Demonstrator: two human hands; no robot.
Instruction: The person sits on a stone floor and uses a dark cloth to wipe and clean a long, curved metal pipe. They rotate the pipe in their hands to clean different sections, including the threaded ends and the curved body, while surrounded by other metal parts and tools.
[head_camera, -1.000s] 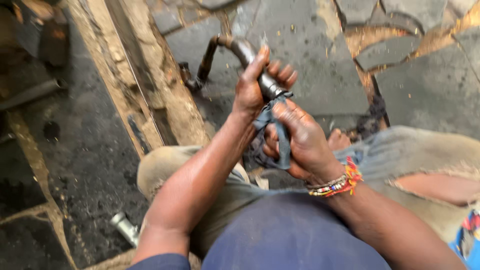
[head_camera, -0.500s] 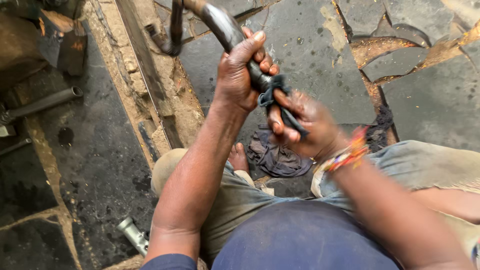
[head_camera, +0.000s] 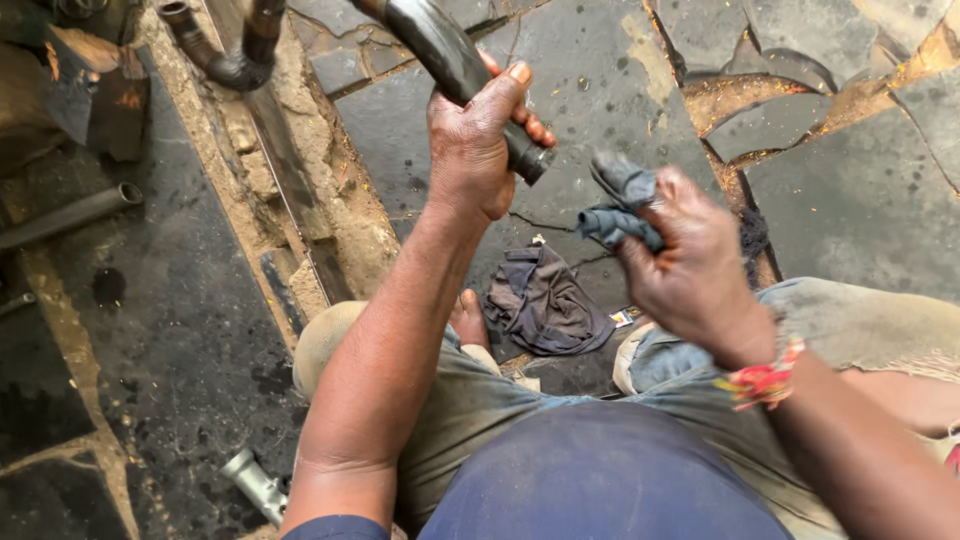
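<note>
Black pipe (head_camera: 455, 75): I have my left hand (head_camera: 475, 145) wrapped tight round it near its lower end, above the stone floor (head_camera: 850, 200). Blue-grey rag (head_camera: 618, 205): pinched in my right hand (head_camera: 685, 255), now drawn off the pipe, just beside its end; earlier it was pressed against it.

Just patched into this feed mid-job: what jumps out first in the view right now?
The left hand grips a dark, greasy pipe that slants in from the top centre, its open end toward the right hand. That hand holds a bunched blue-grey rag just clear of the pipe's end. Below them a second dark cloth lies crumpled on the cracked stone floor, near a bare foot.
</note>
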